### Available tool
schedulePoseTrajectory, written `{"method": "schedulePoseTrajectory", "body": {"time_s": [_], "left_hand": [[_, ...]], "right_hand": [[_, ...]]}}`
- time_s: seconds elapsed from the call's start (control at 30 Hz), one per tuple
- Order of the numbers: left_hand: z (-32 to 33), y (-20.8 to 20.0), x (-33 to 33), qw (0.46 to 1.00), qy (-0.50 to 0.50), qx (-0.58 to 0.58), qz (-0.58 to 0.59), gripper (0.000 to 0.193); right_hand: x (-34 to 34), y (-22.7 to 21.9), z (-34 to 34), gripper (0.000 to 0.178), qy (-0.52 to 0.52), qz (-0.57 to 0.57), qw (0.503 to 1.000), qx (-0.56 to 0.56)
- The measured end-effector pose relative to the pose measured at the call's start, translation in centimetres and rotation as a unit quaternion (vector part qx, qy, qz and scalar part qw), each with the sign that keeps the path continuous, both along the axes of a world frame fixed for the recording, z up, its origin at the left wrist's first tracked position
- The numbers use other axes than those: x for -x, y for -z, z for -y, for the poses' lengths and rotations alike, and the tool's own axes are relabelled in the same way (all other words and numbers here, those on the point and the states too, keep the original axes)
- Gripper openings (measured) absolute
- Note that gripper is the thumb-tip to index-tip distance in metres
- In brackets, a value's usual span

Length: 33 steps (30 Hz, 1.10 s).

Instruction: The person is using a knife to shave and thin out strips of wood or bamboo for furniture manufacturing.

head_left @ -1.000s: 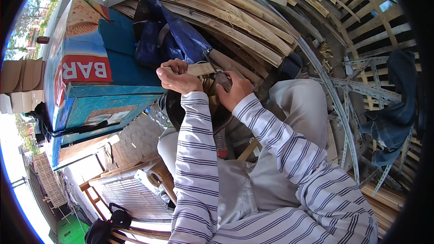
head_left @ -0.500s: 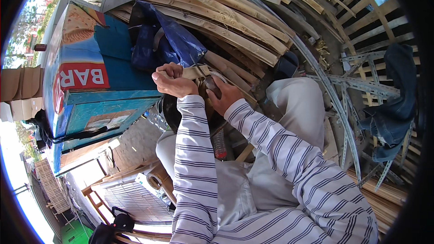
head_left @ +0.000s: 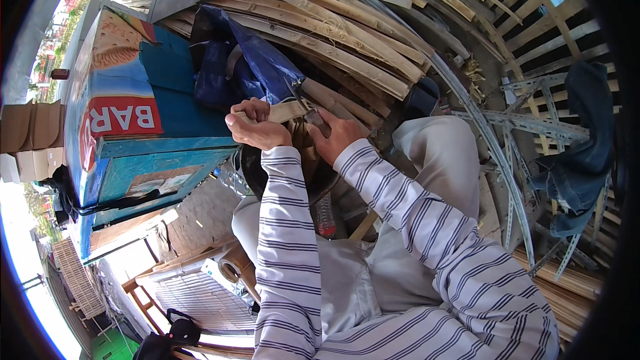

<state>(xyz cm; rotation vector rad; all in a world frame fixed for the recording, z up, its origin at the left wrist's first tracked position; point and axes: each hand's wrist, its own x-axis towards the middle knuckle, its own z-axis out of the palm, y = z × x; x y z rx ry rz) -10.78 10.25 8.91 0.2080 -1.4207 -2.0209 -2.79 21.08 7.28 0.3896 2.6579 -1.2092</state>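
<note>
My left hand (head_left: pixel 263 125) is closed round a pale, flat bamboo strip (head_left: pixel 288 111). The strip runs from its fingers towards my right hand. Closed as well, my right hand (head_left: pixel 337 139) grips the brown handle (head_left: pixel 316 121) of a knife. The narrow dark blade (head_left: pixel 297 97) points up and away, against or just beside the strip's right end; which of the two I cannot tell. Beneath my hands is a dark rounded container (head_left: pixel 253 168), mostly hidden by my wrists. A clear bottle (head_left: pixel 325 219) with red at its lower end lies between my legs.
Ahead lies a large pile of split bamboo (head_left: pixel 333 23), with a blue plastic sheet (head_left: pixel 263 60) at its near left. A blue painted box (head_left: pixel 167 153) stands to the left. Metal angle bars (head_left: pixel 533 123) and dark jeans (head_left: pixel 580 153) are on the right.
The knife has turned in my right hand, and more of its blade shows over the strip. My right hand has shifted slightly right; the left stays nearly in place.
</note>
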Motion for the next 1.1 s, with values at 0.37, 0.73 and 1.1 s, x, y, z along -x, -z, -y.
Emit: {"method": "schedulePoseTrajectory", "body": {"time_s": [0.37,0.73,1.1], "left_hand": [[-1.3,-0.2,-0.5,1.0,0.018,0.02,-0.012,0.057],[0.2,-0.3,-0.1,1.0,0.024,0.003,-0.01,0.055],[2.1,0.3,-0.6,0.999,0.007,-0.047,-0.004,0.055]], "right_hand": [[0.3,0.5,0.1,0.042,0.019,-0.038,0.999,-0.014],[0.1,3.3,0.7,0.039,0.056,-0.085,0.994,0.039],[0.0,0.1,2.3,0.036,-0.009,-0.138,0.99,0.036]]}}
